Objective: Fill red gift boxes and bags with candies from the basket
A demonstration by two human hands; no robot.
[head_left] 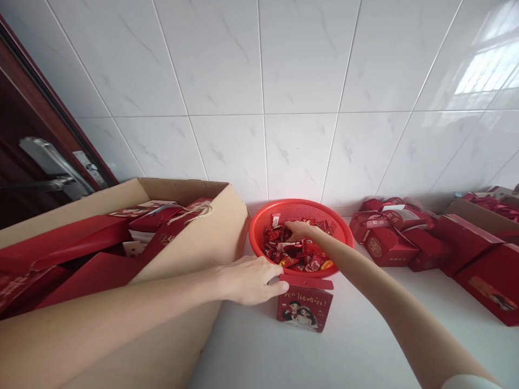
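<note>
At six o'clock from a basket, left hand grips a box; right hand dips into sweets, grasp unclear.

We are in what looks like a home's tiled room, judging by the glossy white marbled tile wall, dark reddish-brown door and silver metal lever handle.

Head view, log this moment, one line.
left hand: at red gift box | right hand: among candies in red basket | cardboard box beside
</note>
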